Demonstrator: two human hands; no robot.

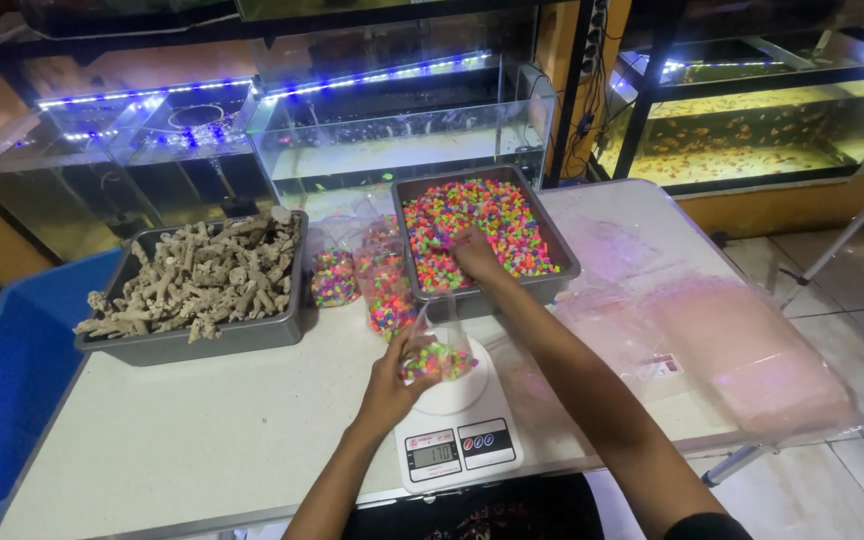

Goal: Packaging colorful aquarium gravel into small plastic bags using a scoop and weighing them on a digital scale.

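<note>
Nearest the camera, a white scale (457, 425) with a lit display stands at the front edge of a pale table (202, 440); both forearms enter from below on either side of it. Left hand (392, 385): fingers closed on the rim of a clear bag (437, 350), holding it upright on the round weighing plate; the bag's bottom is filled with multicoloured gravel, the upper part empty and crumpled. Right hand (474, 252): reaching forward over the bag into a grey tray (552, 245) full of the same bright pebbles, fingers curled downward into the heap; whether they grip any pebbles cannot be told, since the knuckles hide the fingertips. Just left of this tray, two filled bags (357, 275) of coloured gravel stand touching each other, between the pebble tray and a second grey tray (177, 345) piled with pale, branched coral pieces. Right of the scale, a slack heap of clear plastic bags (742, 360) covers the table's right end and overhangs its edge. Behind the table, glass aquariums (402, 150) with blue-white strip lights line the wall; the one at right holds many small orange fish (742, 135). A blue bin (12, 380) sits at the far left, and tiled floor (832, 290) shows at right.
</note>
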